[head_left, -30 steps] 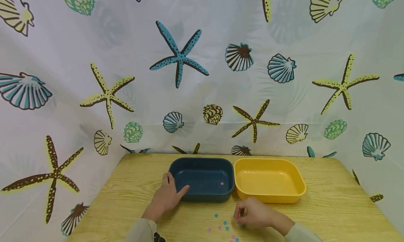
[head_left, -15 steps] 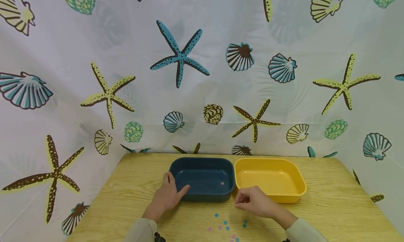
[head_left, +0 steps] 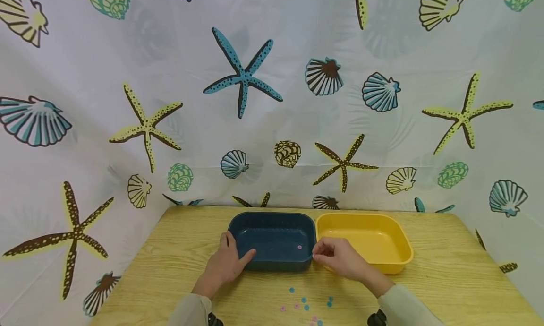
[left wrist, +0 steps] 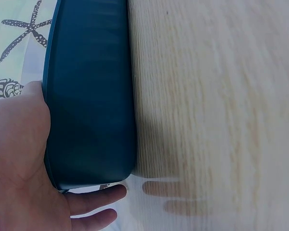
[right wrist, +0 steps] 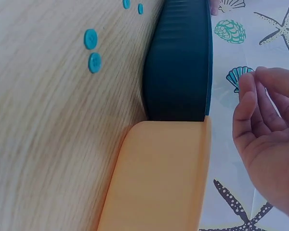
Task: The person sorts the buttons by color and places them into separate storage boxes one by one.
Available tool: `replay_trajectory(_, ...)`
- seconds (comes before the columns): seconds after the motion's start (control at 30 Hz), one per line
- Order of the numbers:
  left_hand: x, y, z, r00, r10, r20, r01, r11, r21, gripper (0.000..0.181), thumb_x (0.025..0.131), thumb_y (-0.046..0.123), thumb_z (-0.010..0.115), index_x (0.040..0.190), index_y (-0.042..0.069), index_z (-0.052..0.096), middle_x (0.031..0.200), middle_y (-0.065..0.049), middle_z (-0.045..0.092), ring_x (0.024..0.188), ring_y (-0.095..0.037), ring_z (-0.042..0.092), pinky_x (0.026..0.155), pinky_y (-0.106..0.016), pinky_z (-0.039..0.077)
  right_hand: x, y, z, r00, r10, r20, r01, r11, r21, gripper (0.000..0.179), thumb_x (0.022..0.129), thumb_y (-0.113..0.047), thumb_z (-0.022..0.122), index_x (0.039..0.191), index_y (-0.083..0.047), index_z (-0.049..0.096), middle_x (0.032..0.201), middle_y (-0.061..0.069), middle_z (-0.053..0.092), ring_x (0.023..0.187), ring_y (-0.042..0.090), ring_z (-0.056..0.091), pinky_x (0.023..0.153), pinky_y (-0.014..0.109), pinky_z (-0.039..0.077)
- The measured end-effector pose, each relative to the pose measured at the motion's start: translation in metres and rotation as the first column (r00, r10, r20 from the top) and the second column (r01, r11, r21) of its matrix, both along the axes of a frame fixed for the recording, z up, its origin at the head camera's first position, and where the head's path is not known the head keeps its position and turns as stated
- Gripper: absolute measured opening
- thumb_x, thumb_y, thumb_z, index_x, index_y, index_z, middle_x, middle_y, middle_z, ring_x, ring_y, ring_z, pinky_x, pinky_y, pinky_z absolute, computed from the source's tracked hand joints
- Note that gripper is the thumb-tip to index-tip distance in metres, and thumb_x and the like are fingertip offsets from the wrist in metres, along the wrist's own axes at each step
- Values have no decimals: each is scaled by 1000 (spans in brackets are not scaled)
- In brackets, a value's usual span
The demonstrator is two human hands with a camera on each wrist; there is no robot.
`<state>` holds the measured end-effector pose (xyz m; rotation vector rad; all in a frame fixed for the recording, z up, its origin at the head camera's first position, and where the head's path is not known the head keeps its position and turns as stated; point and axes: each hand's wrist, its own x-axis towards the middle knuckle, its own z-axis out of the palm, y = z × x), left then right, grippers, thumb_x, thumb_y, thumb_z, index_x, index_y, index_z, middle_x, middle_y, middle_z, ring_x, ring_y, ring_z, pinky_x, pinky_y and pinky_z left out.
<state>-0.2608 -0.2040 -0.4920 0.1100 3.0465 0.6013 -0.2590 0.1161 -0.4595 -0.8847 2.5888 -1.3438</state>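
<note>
A dark blue plastic container [head_left: 272,267] stands on the wooden table, with one pink button [head_left: 299,247] inside. My left hand [head_left: 225,263] holds its front left corner, thumb along the front and fingers round the left end. In the left wrist view that hand [left wrist: 24,159] lies against the container's end. My right hand [head_left: 340,257] is at the corner where the two containers meet, thumb and index fingertips together in a pinch. The small button at those fingertips is mostly hidden. In the right wrist view the hand [right wrist: 272,125] is raised beside the rims.
A yellow container [head_left: 365,268] stands right beside the blue one. Several blue buttons [head_left: 292,290] and pink buttons [head_left: 282,308] lie scattered on the table [head_left: 238,307] in front. A white curtain [head_left: 255,127] with shells and starfish hangs behind and at both sides.
My right hand has risen from among the buttons, moving away from me and slightly left to the blue container's right end. The blue buttons it covered now show. My left hand has stayed put.
</note>
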Motion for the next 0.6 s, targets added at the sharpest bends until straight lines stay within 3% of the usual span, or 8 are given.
replay_trajectory(0.4,0,0,0,1000,3,13,-3,1000,20,97,94,60,43,145,-15,8,149,-34,7,43,-16,48,40,-31,37,-11,-12,2,1000,-28,4,27,999,35,11,92,-11,63,98,-3,68,89,9,66,73,15,56,66,25,48)
replay_trajectory(0.6,-2,0,-3,1000,9,19,-10,1000,17,98,93,61,42,146,-14,6,150,-33,5,41,-16,47,40,-30,35,-15,-17,-3,996,-71,-57,75,995,61,11,92,-8,62,98,-2,68,88,8,66,72,12,57,65,25,48)
